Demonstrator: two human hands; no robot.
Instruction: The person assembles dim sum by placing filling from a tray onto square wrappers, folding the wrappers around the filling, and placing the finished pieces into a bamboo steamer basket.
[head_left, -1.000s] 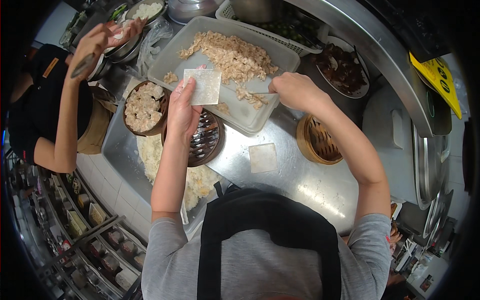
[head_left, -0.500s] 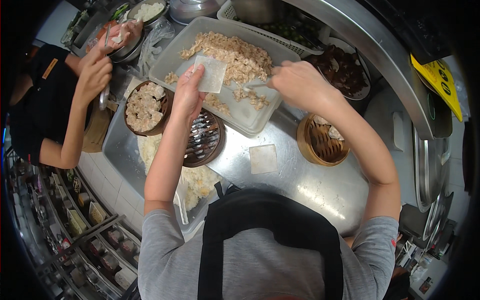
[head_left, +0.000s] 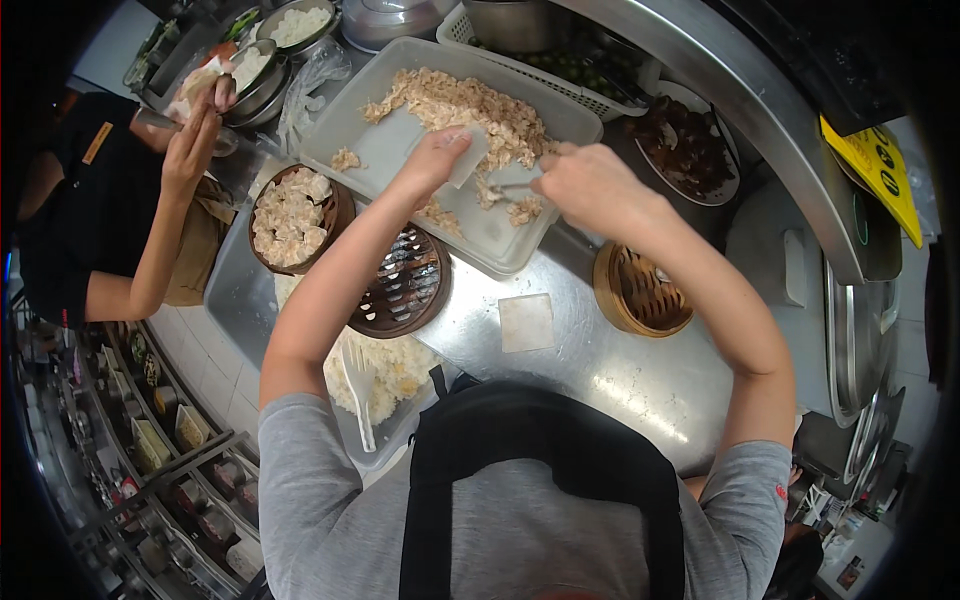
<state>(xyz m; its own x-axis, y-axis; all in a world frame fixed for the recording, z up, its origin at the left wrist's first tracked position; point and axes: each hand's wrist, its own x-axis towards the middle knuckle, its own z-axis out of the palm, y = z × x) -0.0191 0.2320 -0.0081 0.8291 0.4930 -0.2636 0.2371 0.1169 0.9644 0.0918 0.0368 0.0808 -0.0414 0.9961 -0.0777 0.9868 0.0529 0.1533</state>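
Note:
My left hand [head_left: 432, 165] pinches a square, translucent dumpling wrapper [head_left: 468, 160], tilted above the plastic tub [head_left: 385, 205]. Minced filling [head_left: 470, 105] is heaped in the tub, with smaller lumps nearer me. My right hand [head_left: 595, 188] grips a thin silver utensil [head_left: 514, 187]; its tip is by a small lump of filling, and its exact shape is hard to make out. Another wrapper [head_left: 526, 322] lies flat on the steel counter. A bamboo steamer [head_left: 640, 295] stands below my right forearm, and an emptier dark steamer [head_left: 405, 280] beside my left forearm.
On the left, a steamer of dumplings [head_left: 290, 220] stands by a grey bin with rice [head_left: 395, 370] and a white plastic spatula [head_left: 361, 395]. A co-worker's hand [head_left: 190, 150] works over bowls. A plate of dark food [head_left: 690, 145] sits far right, under a curved steel edge [head_left: 740, 90].
My left hand has moved right with the wrapper, toward the right hand and the lumps of filling, tilting it. My right hand has shifted slightly down. The co-worker's hands have come closer together.

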